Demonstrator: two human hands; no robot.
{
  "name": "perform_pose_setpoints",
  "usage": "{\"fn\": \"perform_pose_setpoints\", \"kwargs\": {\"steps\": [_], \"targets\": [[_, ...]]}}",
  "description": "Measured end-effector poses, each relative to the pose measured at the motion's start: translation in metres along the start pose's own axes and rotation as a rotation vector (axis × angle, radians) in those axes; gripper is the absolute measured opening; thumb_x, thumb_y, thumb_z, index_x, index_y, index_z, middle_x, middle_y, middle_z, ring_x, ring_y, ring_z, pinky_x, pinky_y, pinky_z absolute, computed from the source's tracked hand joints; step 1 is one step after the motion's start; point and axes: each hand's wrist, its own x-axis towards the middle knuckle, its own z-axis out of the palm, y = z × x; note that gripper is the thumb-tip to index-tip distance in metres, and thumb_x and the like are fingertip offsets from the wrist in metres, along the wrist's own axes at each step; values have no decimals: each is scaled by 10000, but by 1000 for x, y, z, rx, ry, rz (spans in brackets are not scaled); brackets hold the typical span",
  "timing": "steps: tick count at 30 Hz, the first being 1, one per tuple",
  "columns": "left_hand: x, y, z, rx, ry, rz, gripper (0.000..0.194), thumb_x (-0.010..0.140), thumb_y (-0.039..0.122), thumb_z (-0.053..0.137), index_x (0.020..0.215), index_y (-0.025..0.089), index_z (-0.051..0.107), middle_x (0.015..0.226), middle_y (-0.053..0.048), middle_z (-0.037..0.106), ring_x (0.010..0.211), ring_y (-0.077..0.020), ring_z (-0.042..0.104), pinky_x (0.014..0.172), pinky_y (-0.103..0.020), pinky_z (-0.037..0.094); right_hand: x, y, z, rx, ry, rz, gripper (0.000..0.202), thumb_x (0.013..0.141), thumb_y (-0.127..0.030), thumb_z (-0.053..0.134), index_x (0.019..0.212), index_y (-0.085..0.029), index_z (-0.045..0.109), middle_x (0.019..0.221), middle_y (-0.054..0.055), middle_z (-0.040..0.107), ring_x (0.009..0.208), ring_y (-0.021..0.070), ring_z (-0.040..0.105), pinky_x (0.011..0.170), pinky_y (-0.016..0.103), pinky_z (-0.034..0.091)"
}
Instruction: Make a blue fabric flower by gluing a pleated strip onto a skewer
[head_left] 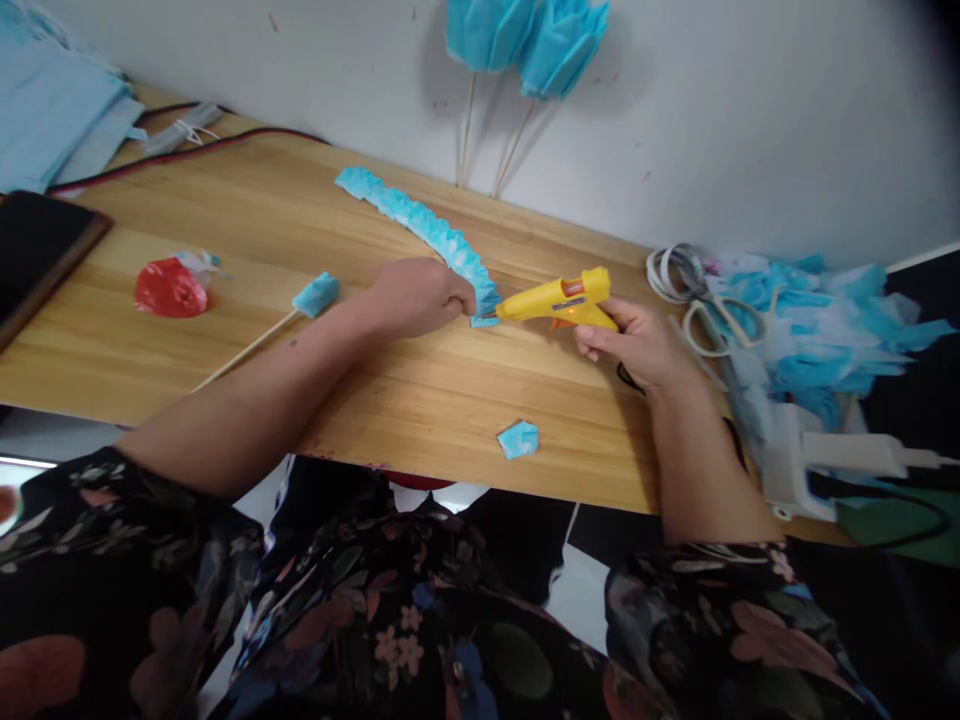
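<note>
A long pleated blue strip curves across the wooden table, and its near end lies beside my left hand. That hand is closed, its fingers pressed at the strip's edge. My right hand is wrapped round the handle of a yellow glue gun, whose nozzle points left and meets the strip's near end. To the left lies a wooden stick with a rolled blue piece on its tip. A small folded blue piece rests near the table's front edge.
Two blue flowers on sticks lean on the wall. At right are tape rolls, scissors, a blue scrap pile and a white power strip. At left are a red packet, a dark tablet and blue sheets.
</note>
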Motion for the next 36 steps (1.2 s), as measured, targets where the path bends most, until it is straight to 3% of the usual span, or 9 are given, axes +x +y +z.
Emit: {"fn": "perform_pose_setpoints", "kwargs": {"steps": [4, 18, 22, 36], "targets": [[0, -1, 0, -5, 18, 13, 412, 927, 170, 467, 1107, 273, 823, 1151, -12, 812, 1023, -221, 731, 829, -310, 495, 0, 0, 0, -26, -36, -8, 320, 719, -443, 874, 926, -223, 766, 621, -30, 604, 512, 98, 478, 492, 254, 389], [0, -2, 1, 4, 22, 28, 424, 912, 184, 458, 1108, 268, 825, 1145, -6, 811, 1016, -206, 725, 833, -282, 508, 0, -2, -2, 14, 35, 24, 361, 667, -497, 907, 880, -253, 748, 626, -26, 594, 517, 109, 473, 476, 269, 418], [1, -2, 2, 6, 17, 4, 417, 919, 186, 466, 1111, 283, 823, 1152, -3, 809, 1027, -214, 726, 859, -295, 508, 0, 0, -3, -17, -13, 13, 332, 705, -475, 882, 895, -241, 745, 645, -19, 602, 534, 113, 484, 492, 272, 413], [0, -2, 2, -7, 38, 29, 406, 913, 176, 470, 1080, 275, 826, 1132, -6, 815, 1007, -210, 725, 844, -291, 517, -4, 2, -20, 9, 7, 21, 294, 780, -442, 867, 867, -214, 703, 673, -12, 604, 570, 97, 460, 540, 273, 376]]}}
